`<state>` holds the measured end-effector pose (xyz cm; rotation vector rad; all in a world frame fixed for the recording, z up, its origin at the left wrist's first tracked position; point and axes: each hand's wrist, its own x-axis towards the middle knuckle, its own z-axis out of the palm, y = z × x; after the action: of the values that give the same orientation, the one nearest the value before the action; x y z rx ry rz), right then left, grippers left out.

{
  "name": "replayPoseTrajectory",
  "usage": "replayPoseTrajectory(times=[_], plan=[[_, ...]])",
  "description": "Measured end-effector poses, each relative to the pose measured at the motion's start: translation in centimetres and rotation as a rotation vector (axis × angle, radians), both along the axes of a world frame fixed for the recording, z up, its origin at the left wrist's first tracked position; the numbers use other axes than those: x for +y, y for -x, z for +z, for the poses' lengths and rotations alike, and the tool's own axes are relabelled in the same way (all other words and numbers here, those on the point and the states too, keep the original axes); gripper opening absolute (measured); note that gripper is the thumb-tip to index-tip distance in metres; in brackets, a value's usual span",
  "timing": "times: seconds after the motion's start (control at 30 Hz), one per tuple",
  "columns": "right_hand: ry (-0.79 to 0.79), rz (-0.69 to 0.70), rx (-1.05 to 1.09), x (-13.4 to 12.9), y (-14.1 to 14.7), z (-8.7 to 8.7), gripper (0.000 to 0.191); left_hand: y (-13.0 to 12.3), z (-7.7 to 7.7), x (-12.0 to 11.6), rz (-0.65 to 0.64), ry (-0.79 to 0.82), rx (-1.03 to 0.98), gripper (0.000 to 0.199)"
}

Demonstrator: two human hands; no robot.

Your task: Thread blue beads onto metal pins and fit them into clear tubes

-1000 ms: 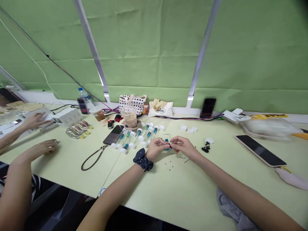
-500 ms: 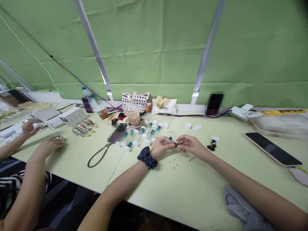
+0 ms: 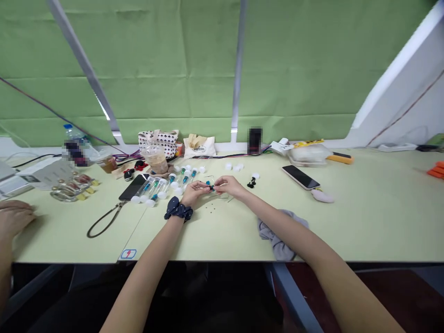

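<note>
Left hand, right hand — pinching a dark piece.

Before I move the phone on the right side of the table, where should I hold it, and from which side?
Best, I think, across the middle of the phone, by its two long edges, coming down from above: it lies flat, screen up, with both long edges exposed. Avoid the near right end, where the pale pink charm lies.

a small dark piece (partly hidden) sits between fingertips.
</note>
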<state>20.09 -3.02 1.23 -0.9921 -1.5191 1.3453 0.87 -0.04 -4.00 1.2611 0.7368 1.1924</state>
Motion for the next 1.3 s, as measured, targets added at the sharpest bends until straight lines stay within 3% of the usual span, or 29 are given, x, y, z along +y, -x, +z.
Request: replayPoseTrajectory(times=[0.17,0.4,0.6,0.77,0.97,1.07,1.3], plan=[[0.033,-0.042,0.004,-0.8,0.0,0.2,0.025,0.0,0.2,-0.5,0.045,-0.048,0.011,0.034],[0.319,-0.201,-0.081,-1.8,1.0,-1.0,0.013,-0.4,0.8,-2.7,0.021,-0.138,0.139,0.029],[0.342,-0.163,-0.073,-3.3,1.3,-0.7,0.014,-0.1,0.5,-4.8,0.063,-0.128,0.121,0.028],[0.311,-0.053,-0.01,-4.6,2.0,-0.7,0.02,0.8,0.4,-6.1,0.103,-0.141,0.149,0.029],[0.287,-0.126,-0.081,-4.5,2.9,-2.0,0.039,1.1,0.3,-6.6,0.117,-0.138,0.147,0.031],[0.202,-0.121,-0.027,-4.4,2.2,-2.5,0.033,1.1,0.1,-6.5,0.115,-0.143,0.166,0.031],[-0.026,0.077,0.112,-4.4,0.3,-3.0,0.038,1.1,-0.3,-6.4,0.108,-0.152,0.136,0.033]])
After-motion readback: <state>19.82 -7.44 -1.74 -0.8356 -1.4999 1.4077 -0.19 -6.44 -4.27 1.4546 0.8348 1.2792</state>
